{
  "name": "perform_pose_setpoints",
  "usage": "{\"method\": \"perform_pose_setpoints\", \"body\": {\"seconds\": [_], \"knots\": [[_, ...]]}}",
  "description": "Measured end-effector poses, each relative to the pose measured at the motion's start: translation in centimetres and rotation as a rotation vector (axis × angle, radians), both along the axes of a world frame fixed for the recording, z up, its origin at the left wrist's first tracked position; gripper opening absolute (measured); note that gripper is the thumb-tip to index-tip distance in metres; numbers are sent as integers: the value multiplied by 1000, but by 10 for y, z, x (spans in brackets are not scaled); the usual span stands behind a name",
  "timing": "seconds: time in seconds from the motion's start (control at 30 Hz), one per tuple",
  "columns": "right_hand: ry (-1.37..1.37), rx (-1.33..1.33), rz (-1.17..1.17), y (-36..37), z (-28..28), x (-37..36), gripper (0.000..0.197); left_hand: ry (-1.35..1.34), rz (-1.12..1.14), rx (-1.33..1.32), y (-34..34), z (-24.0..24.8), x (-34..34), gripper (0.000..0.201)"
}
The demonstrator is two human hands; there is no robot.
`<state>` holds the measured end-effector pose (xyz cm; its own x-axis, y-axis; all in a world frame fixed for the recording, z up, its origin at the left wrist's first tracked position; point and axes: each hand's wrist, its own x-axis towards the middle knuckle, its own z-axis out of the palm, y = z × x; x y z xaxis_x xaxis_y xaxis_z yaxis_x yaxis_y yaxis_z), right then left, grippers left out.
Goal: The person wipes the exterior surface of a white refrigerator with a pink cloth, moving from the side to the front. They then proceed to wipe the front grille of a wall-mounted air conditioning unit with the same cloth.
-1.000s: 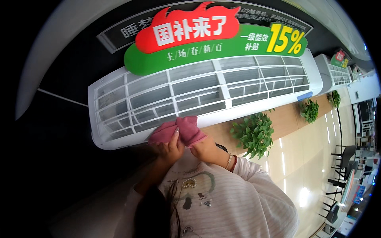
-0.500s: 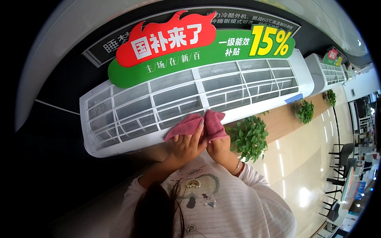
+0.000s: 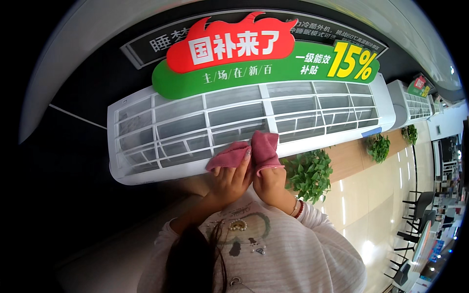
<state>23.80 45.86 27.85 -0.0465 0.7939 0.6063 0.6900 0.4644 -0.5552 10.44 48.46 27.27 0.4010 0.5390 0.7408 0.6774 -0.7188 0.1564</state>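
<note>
A dusty-pink cloth (image 3: 265,149) is bunched in both my hands in front of a white wall air conditioner (image 3: 190,168). My left hand (image 3: 233,178) has its fingers against the cloth's left part. My right hand (image 3: 270,183) is closed on the cloth's right part, its fingers mostly hidden beneath the fabric. The cloth lies over the lower front edge of the unit, just under its grille of filter panels (image 3: 239,115). A green and red sign (image 3: 229,51) stands along the unit's top.
Leafy green plants (image 3: 309,175) line a wooden ledge (image 3: 349,151) below and right of the unit. Another air conditioner (image 3: 413,105) hangs farther right. Dark chairs (image 3: 417,205) and a table stand on the shiny floor (image 3: 342,210) at right.
The air conditioner and sign have shifted right in the picture, and tilt less. Both hands remain on the cloth, nearly in the same place, slightly farther right.
</note>
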Motion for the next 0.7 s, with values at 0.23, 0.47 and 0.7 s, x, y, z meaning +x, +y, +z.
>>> {"method": "perform_pose_setpoints", "body": {"seconds": [0.23, 0.47, 0.7], "knots": [[-33, 29, 135, 7, 13, -38, 25, -81, 112, -8, -4, 10, -34, 46], [10, 64, 227, 15, 19, -67, 17, -140, 199, 27, -6, 7, -59, 49], [14, 20, 215, 13, 22, -63, 16, -133, 146, 41, -2, 2, -54, 54]]}}
